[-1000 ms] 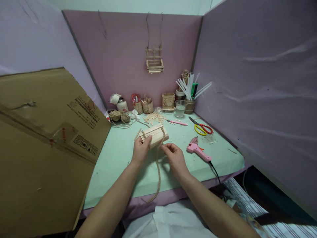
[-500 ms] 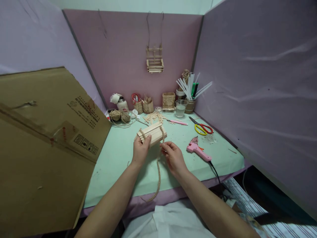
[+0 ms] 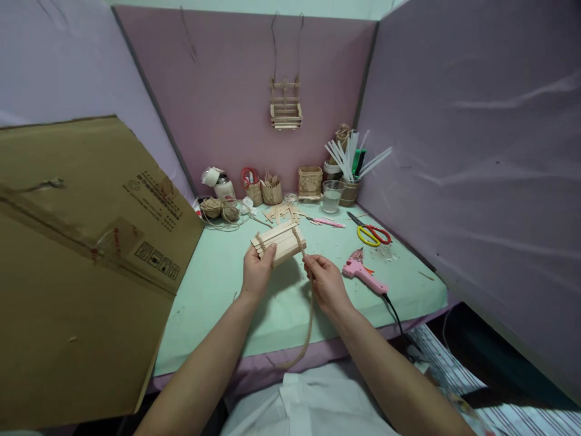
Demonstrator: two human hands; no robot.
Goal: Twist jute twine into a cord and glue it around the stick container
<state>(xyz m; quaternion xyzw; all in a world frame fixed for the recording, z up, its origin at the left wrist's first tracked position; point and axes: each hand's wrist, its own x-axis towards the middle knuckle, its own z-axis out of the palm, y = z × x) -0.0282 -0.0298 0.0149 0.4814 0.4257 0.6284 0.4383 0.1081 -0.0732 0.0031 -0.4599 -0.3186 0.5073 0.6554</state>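
Note:
My left hand (image 3: 259,269) is closed on the left end of a small piece made of wooden craft sticks (image 3: 281,241), its thumb lying across the top. Bands of braided twine cross the piece near both ends. My right hand (image 3: 324,278) pinches the braided twine cord (image 3: 310,321) just off the piece's right end. From those fingers the loose length hangs down in a curve to the table's front edge. The piece is held above the green tabletop, slightly tilted.
A pink glue gun (image 3: 364,272) with a black cable lies right of my hands, and scissors (image 3: 370,230) lie behind it. Loose sticks (image 3: 284,212), twine balls (image 3: 220,209) and a cup of water (image 3: 333,197) stand at the back. A large cardboard sheet (image 3: 91,272) blocks the left.
My right hand has moved right, away from the stick piece, drawing the twine cord outward. The hanging length has swung right with it. My left hand keeps its hold.

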